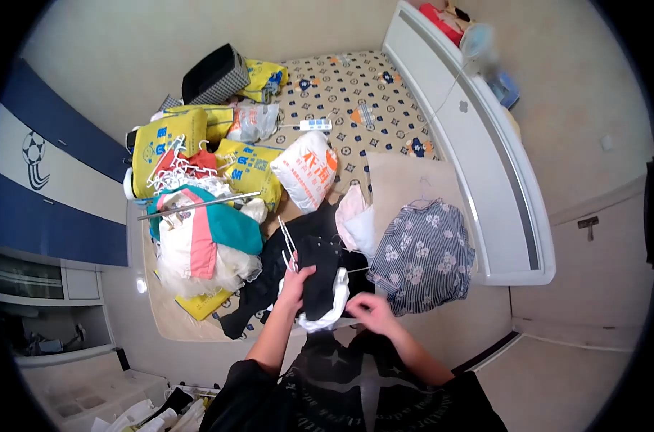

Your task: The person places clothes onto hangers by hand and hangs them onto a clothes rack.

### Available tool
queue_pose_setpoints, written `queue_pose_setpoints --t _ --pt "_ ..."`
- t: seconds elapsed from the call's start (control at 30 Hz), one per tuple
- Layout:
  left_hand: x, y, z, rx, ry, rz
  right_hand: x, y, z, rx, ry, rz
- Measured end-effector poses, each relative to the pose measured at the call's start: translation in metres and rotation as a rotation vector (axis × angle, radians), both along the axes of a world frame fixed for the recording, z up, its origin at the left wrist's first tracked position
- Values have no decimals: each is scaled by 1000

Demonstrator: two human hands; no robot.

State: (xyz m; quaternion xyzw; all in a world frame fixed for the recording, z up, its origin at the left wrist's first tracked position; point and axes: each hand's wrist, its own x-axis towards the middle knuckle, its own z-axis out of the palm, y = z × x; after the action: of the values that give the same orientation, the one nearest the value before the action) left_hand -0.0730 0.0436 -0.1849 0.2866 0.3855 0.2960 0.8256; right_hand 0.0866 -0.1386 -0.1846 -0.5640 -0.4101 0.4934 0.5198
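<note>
Nearest, a person's printed black T-shirt (363, 389) spans the bottom. Both hands are apart over the near edge of the bed (341, 83): the left hand (292, 288) clamps a black garment (319, 273) and a white hanger (286, 239); the right hand (375, 315), fingers loosely parted, hovers beside white cloth (332, 315). Rightward lies a striped, flowered shirt (424, 255).

Bed (352, 90) with patterned sheet, yellow bags (258, 173), white printed bag (307, 171), power strip (315, 124), black clothes (263, 270) on it
</note>
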Motion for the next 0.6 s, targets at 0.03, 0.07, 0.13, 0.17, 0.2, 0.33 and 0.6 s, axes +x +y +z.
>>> queue_pose_setpoints --t 0.03,0.07,0.13,0.17,0.2,0.33,0.6 --pt "-6 -2 9 14 59 -16 15 3 -4 -36 53 -159" --pt "-13 -4 19 49 119 -37 30 8 -9 -72 109 -317" --pt "-27 -3 44 216 22 -151 54 23 2 -173 207 -394" --pt "-31 -6 58 235 -53 -166 62 30 7 -289 377 -347" --pt "-36 -6 66 311 -96 -231 65 38 11 -339 575 -269" --pt "-49 -21 85 614 71 -337 46 91 38 -485 1034 -219" --pt "-69 -49 70 1025 607 -186 63 139 45 -40 897 -295"
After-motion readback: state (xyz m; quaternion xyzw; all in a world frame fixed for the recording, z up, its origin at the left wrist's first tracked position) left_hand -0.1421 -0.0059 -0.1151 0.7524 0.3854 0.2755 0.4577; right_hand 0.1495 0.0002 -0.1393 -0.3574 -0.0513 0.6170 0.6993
